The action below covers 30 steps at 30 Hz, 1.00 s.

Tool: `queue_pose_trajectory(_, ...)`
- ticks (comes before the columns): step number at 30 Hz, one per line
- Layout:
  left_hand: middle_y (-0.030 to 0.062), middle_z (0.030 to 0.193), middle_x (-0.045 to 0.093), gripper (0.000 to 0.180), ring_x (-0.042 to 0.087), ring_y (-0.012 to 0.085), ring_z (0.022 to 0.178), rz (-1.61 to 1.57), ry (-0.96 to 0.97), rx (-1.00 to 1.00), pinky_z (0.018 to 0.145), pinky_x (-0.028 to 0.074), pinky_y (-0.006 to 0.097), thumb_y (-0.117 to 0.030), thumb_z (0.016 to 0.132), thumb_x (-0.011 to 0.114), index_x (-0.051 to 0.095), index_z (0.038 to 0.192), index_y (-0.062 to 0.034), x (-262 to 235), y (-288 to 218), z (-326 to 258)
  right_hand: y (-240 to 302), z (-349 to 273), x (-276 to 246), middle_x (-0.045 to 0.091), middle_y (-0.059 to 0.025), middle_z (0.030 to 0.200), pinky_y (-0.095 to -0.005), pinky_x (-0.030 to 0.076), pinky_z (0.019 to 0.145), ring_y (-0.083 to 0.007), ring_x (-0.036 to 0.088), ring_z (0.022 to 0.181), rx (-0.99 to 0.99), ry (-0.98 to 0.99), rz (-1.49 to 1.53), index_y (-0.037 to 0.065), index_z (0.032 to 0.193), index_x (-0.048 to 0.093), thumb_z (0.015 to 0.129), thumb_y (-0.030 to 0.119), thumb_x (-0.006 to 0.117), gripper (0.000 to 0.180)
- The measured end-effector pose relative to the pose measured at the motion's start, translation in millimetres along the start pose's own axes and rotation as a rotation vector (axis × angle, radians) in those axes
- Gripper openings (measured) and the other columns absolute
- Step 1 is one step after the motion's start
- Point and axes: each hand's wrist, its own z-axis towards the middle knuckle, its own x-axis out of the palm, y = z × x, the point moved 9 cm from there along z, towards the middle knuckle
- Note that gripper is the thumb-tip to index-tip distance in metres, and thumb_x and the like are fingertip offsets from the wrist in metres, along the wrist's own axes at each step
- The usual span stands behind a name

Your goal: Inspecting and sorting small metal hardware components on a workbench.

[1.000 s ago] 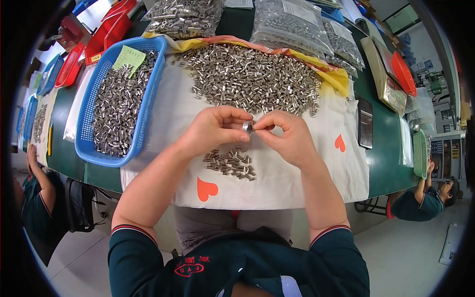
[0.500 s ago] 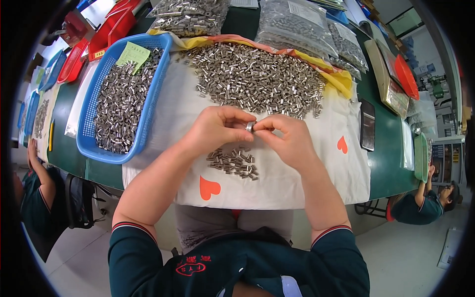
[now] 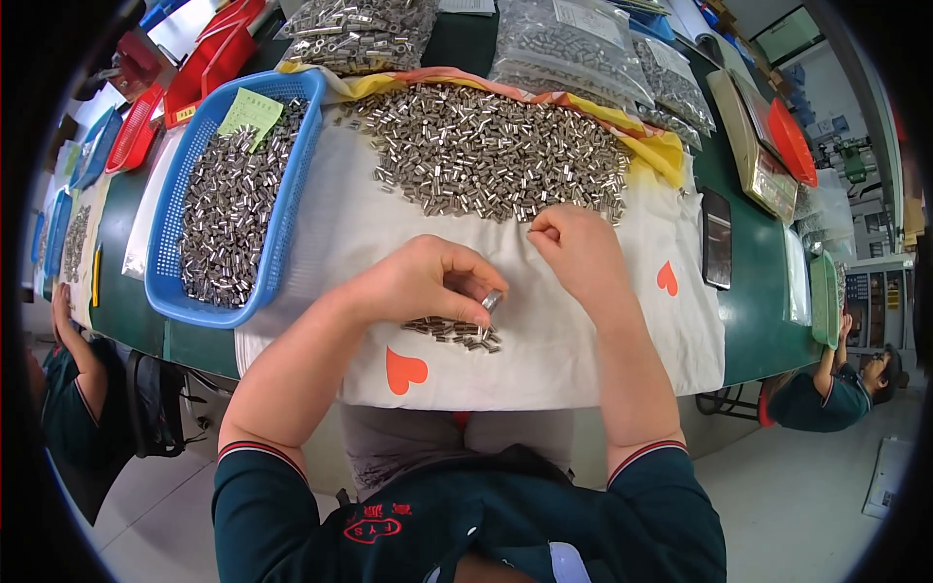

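Observation:
My left hand (image 3: 423,280) is closed, pinching a short shiny metal piece (image 3: 492,300) like a ring or sleeve between thumb and fingers. Just below it, partly covered by that hand, lies a small group of little metal cylinders (image 3: 466,337) on the white cloth (image 3: 535,360). My right hand (image 3: 583,255) is at the near edge of a large heap of similar metal cylinders (image 3: 496,151). Its thumb and fingers are pressed together; whatever they may hold is too small to make out.
At left stands a blue perforated basket (image 3: 160,291) of metal cylinders with a yellow-green note (image 3: 251,115). Bags of metal parts (image 3: 573,49) line the back. A dark phone-like device (image 3: 716,238) lies at right. Other people sit at both sides.
My hands have parted. The left came down toward the small group with the shiny metal piece; the right moved away to the right, toward the heap's near edge.

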Motion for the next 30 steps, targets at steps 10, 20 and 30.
queue_pose_trajectory(10,0.0041,0.089,0.061,0.033,0.058,0.0076,0.08,-0.277,-0.261,0.143,0.071,0.048,0.02,-0.002,0.074,0.067,0.056,0.105,0.0005,-32,3,5,38,-10,0,0.059,-0.0063,0.073,-0.0277,0.047,0.059,-0.0168,0.058,0.068,-0.09,0.032,0.513,0.002,0.08,0.06,0.071,0.005,0.061,0.009)
queue_pose_trajectory(20,0.0003,0.081,0.06,0.032,0.055,0.0044,0.072,-0.084,-0.38,0.071,0.065,0.046,0.018,0.001,0.071,0.069,0.06,0.102,0.0008,-35,5,3,71,-26,-4,0.056,-0.0071,0.07,-0.0334,0.046,0.059,-0.0247,0.054,0.065,-0.451,-0.282,0.072,0.005,0.068,0.054,0.063,0.002,0.062,0.01)
queue_pose_trajectory(30,0.0015,0.08,0.061,0.033,0.055,0.005,0.071,-0.079,-0.412,0.079,0.064,0.046,0.018,-0.002,0.071,0.07,0.06,0.102,0.002,-38,1,-1,66,-23,-3,0.055,-0.0065,0.066,-0.0329,0.045,0.058,-0.0224,0.055,0.063,-0.39,-0.234,0.121,0.004,0.068,0.054,0.065,0.002,0.062,0.009)
